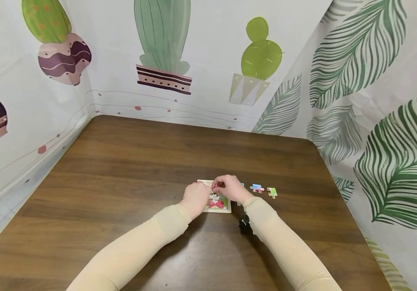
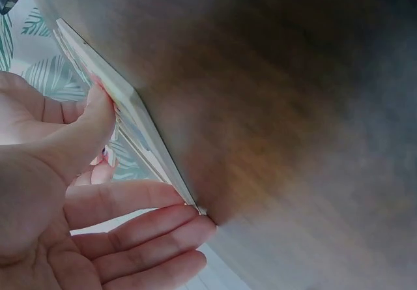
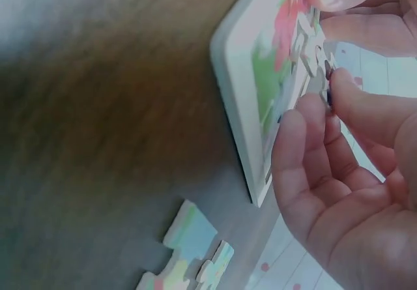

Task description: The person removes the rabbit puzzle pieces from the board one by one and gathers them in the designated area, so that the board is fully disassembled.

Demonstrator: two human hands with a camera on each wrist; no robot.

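A small jigsaw puzzle in a pale-rimmed tray (image 1: 220, 211) lies on the table, partly filled with a pink, green and white picture. My left hand (image 1: 196, 198) rests at the tray's left side. In the left wrist view its thumb (image 2: 98, 117) presses on the puzzle's face, while the extended fingers (image 2: 156, 228) touch the tray's edge near a corner. Over the upper part of the picture, my right hand (image 1: 228, 188) pinches a puzzle piece (image 3: 323, 81) between thumb and index finger. The fingers cover much of that piece.
Loose puzzle pieces lie right of the tray, among them a blue one (image 1: 257, 187) and a green one (image 1: 272, 191). Another loose piece (image 3: 192, 228) shows beside the tray in the right wrist view. Patterned fabric (image 1: 208, 60) rises behind the brown table (image 1: 139, 161).
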